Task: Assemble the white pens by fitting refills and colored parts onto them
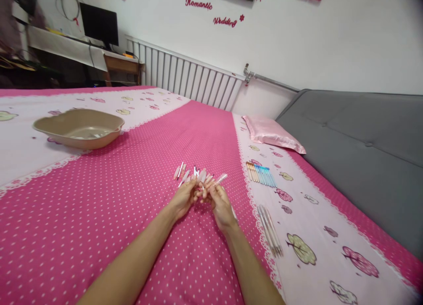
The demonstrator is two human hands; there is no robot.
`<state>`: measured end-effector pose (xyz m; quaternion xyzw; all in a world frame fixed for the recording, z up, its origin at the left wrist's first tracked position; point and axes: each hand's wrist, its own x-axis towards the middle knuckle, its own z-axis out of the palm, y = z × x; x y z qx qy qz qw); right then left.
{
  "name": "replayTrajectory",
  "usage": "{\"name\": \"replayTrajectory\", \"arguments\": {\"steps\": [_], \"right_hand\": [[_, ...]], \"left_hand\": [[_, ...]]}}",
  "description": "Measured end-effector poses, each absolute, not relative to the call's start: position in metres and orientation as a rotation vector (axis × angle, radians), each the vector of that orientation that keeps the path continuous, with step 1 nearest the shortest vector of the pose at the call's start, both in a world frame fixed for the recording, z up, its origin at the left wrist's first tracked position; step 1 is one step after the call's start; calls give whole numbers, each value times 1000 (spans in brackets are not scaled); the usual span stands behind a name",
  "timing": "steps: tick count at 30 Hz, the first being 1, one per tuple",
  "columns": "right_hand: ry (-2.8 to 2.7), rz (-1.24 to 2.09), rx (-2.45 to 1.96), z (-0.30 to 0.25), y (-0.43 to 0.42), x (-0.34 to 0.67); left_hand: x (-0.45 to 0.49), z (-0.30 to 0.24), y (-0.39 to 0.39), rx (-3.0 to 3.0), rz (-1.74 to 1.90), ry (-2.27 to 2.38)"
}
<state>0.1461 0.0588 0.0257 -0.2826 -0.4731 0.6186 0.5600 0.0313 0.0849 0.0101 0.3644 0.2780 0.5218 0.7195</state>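
Observation:
My left hand (185, 198) and my right hand (222, 204) meet above the pink dotted bedspread, fingers bent and fingertips close together. A clear, pinkish pen barrel (222, 178) sticks out from the fingers of my right hand. My left hand is closed in a pinch by a pale feather-shaped piece (201, 175), but its fingers hide what they grip. Just beyond both hands lies a loose group of pen parts: slim white refills (180, 169) with dark ends and pale pink feather-shaped pieces (184, 177). Some of them are covered by my fingers.
To the right lie a row of orange and blue pens (261, 174) and several clear-and-silver pens (270, 231). A beige basin (79, 128) with small items inside stands at the left. Further back are a pink pillow (272, 134), a grey headboard (357, 142) and a radiator (185, 71).

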Motion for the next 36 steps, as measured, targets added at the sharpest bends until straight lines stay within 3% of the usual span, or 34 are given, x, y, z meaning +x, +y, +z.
{"name": "replayTrajectory", "arguments": {"steps": [7, 10, 13, 19, 27, 31, 36], "right_hand": [[-1231, 1432, -1050, 19, 66, 164], [-1429, 1117, -1399, 2, 76, 174], [-1606, 773, -1620, -12, 84, 179], [-1806, 516, -1662, -7, 82, 177], [-1649, 259, -1965, 13, 78, 206], [-1534, 386, -1908, 1, 81, 225], [-1312, 798, -1566, -5, 88, 229]], "left_hand": [[-8, 11, 103, 1164, 1429, 1250], [-27, 11, 109, 1460, 1460, 1792], [-33, 7, 113, 1703, 1200, 2120], [-28, 0, 116, 2003, 837, 2165], [-31, 1, 116, 2149, 827, 2110], [-30, -2, 115, 2089, 931, 2126], [-30, 0, 113, 1993, 1120, 2090]]}}
